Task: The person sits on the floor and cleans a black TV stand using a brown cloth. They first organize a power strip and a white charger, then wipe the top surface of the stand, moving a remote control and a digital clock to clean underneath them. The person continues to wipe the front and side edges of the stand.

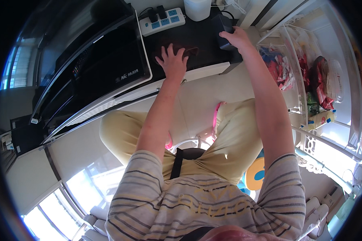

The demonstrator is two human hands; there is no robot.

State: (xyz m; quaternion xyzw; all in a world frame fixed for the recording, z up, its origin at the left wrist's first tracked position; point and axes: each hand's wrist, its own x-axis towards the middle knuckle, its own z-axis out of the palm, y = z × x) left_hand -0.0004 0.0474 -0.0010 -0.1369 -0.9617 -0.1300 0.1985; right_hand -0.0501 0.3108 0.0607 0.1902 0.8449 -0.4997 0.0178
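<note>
Your left hand [175, 66] spreads over a dark reddish-brown cloth [193, 51] at twelve o'clock on the black counter [203, 35], your right hand [239, 39] clamps a dark blue-grey rectangular box [222, 26] at one o'clock, wiping seemingly begun, unfinished.

White lettering [127, 75] marks the black panel [112, 50], yellow lettering [213, 204] the striped shirt [142, 197].

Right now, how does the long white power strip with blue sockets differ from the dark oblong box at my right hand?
The long white power strip is pale with blue sockets; the dark oblong box shows no sockets. The strip has black plugs in it and no hand on it; your right hand grips the box. Both are oblong.
</note>
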